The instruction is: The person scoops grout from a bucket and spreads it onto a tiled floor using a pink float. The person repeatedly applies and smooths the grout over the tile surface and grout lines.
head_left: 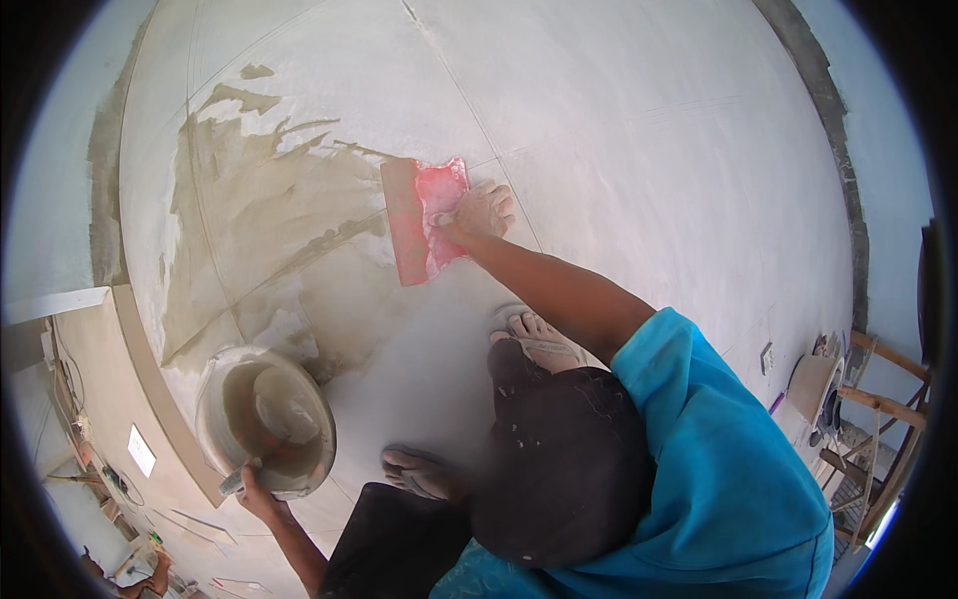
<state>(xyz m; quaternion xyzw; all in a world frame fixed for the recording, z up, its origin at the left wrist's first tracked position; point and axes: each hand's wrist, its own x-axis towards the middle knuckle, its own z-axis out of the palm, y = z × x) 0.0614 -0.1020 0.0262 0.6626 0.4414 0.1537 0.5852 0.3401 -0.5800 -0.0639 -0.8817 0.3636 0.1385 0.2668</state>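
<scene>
A wet grey-brown film (232,180) is being borne by the floor's (649,190) left part. A bucket (328,429) is being held at its rim by the left hand (259,487), fingers curled. At the film's right edge, a pink scraper (436,200) is being gripped by the closed right hand (484,210). Work is seemingly being left unfinished; whether the pale right side is done cannot be told.
</scene>
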